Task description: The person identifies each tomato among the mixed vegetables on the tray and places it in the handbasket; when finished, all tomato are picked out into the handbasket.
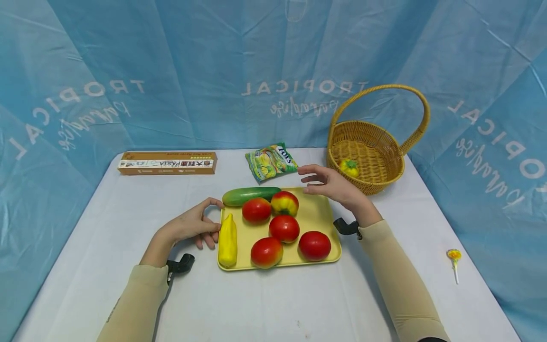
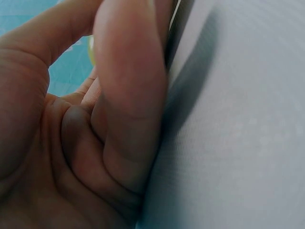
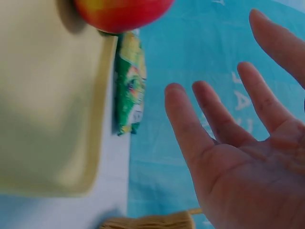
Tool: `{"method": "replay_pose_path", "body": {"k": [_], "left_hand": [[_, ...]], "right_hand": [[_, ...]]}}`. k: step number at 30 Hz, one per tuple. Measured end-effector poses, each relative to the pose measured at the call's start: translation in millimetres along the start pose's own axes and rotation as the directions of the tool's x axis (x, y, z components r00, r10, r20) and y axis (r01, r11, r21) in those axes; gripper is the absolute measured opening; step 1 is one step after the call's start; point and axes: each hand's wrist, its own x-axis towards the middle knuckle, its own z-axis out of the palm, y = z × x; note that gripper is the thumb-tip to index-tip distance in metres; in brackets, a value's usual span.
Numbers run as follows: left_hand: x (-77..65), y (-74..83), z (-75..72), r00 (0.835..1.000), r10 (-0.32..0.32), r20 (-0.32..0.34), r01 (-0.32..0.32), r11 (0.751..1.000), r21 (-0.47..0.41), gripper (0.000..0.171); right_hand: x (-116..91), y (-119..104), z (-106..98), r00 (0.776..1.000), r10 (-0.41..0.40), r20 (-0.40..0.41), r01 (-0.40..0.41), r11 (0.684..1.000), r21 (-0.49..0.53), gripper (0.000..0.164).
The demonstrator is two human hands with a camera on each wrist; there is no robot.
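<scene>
My left hand (image 1: 194, 225) is at the left edge of a yellow tray (image 1: 312, 204), thumb and curled fingers on its rim; in the left wrist view those fingers (image 2: 131, 81) bend close over the white cloth. Beside that hand a long yellow vegetable (image 1: 228, 242) lies on the tray, with a green cucumber (image 1: 249, 195) along the back edge. Several red, partly yellow round fruits (image 1: 284, 228) fill the middle and front. Over the tray's back right corner my right hand (image 1: 329, 184) hovers, fingers spread and holding nothing, as the right wrist view confirms.
A wicker basket (image 1: 372, 156) with a tall handle stands at back right, a yellow-green pepper (image 1: 349, 167) inside. Behind the tray lies a green snack bag (image 1: 271, 162); left of it, a pasta box (image 1: 167, 163). A lollipop (image 1: 454, 261) lies near the right edge.
</scene>
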Motion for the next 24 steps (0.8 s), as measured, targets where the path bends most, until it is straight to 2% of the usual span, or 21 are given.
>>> {"method": "replay_pose_path", "body": {"k": [5, 9, 14, 24], "left_hand": [[-1.1, 0.5, 0.5, 1.0, -0.017, 0.005, 0.017, 1.0, -0.009, 0.065], [-0.9, 2.0, -0.3, 1.0, -0.013, 0.005, 0.013, 1.0, -0.012, 0.065], [1.8, 1.6, -0.5, 1.0, -0.005, 0.003, 0.005, 1.0, -0.011, 0.064], [2.1, -1.5, -0.5, 1.0, 0.01, 0.009, -0.01, 1.0, -0.005, 0.065]], "right_hand": [[5.6, 9.3, 6.6, 0.997, 0.02, 0.076, -0.017, 0.999, -0.042, 0.053], [10.6, 13.1, 8.7, 0.992, 0.007, 0.127, 0.001, 0.998, -0.062, 0.057], [13.6, 17.5, 11.2, 0.986, 0.005, 0.165, 0.011, 0.995, -0.097, 0.06], [16.1, 26.2, 17.2, 0.978, 0.018, 0.207, 0.008, 0.992, -0.123, 0.055]]}}
